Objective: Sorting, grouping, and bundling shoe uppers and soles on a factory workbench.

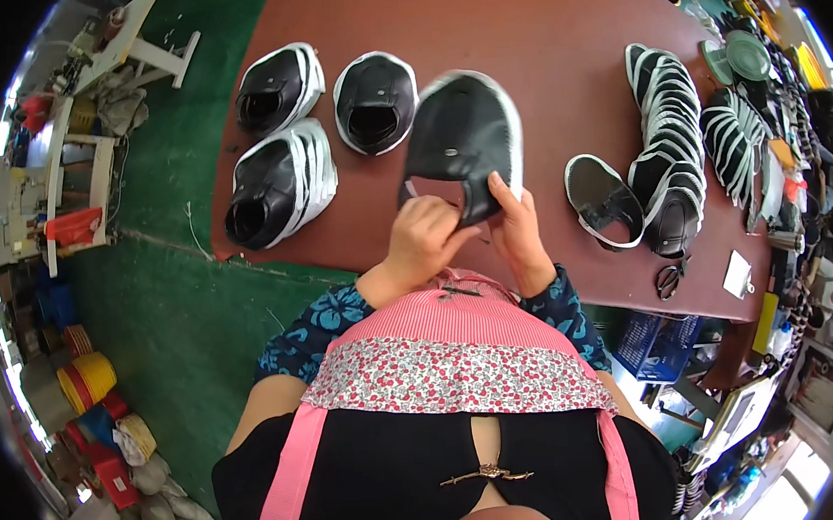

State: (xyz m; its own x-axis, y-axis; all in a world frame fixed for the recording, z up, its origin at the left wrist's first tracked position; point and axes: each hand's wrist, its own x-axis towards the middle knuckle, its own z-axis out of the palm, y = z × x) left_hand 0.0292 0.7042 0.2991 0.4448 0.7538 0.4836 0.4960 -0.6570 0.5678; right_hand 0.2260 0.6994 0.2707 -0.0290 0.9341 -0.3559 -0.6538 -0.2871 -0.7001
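A black shoe upper (461, 131) with a white edge is held up over the near side of the table, its toe pointing away from me. My left hand (424, 232) is closed on its heel end at the left, by the opening. My right hand (519, 229) grips the heel end from the right, thumb on top. Just left of it, a single upper (376, 103) lies on the table. Further left are two stacks of uppers, a far stack (279, 89) and a near stack (281, 184).
The reddish-brown table (535, 20) carries a long overlapping row of uppers (667, 117) at the right, with another row (732, 141) beyond. A loose upper (604, 200), scissors (669, 281) and a white tag (737, 274) lie near the right front. Blue crate (656, 345) below.
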